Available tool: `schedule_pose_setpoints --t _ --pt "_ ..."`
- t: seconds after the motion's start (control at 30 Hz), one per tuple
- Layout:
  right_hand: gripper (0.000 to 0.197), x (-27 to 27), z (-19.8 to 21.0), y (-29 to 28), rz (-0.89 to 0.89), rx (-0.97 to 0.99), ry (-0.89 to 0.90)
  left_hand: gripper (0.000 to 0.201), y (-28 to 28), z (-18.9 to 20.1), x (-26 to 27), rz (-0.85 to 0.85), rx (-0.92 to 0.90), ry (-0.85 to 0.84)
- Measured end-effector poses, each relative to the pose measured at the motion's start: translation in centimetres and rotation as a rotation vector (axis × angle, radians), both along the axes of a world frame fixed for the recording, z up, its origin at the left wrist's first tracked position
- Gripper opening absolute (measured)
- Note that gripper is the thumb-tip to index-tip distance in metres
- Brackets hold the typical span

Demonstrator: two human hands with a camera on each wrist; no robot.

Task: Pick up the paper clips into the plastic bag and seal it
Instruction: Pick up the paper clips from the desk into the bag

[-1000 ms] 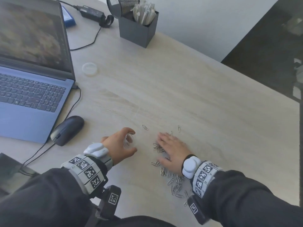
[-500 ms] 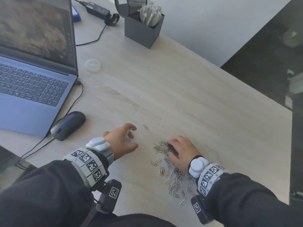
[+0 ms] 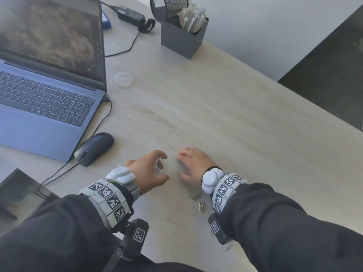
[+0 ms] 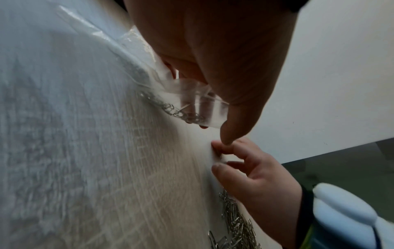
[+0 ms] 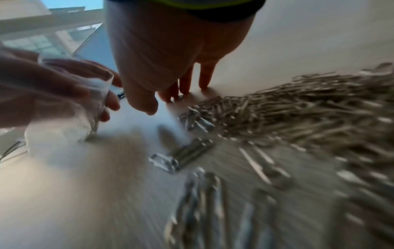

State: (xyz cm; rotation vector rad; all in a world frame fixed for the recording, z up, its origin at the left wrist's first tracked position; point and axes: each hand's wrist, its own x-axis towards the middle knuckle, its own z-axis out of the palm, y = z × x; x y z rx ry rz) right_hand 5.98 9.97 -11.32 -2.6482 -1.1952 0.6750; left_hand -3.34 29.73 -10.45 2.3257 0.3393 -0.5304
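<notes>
- The left hand [image 3: 149, 171] curls round a small see-through plastic bag [image 4: 189, 101] near the middle bottom of the head view; some clips are inside.
- The right hand [image 3: 193, 165] lies just beside it, fingers fairly straight, tips on the pale wooden desk [image 3: 225, 107].
- Shiny silver metal paper clips [image 5: 298, 114] lie piled under the right wrist.

One laptop [image 3: 45, 79], one mouse [image 3: 94, 149], two hands [image 3: 149, 171].

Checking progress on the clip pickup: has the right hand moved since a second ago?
Yes. The right hand has moved left, off the paper clips, toward the left hand holding the plastic bag.
</notes>
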Motion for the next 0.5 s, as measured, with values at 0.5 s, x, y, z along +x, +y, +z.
schedule_pose_setpoints --t 0.5 --pt "0.036 -6.1 -0.2 -13.0 0.059 0.081 -0.001 0.052 -5.7 -0.1 2.8 -0.168 0.001 -0.016"
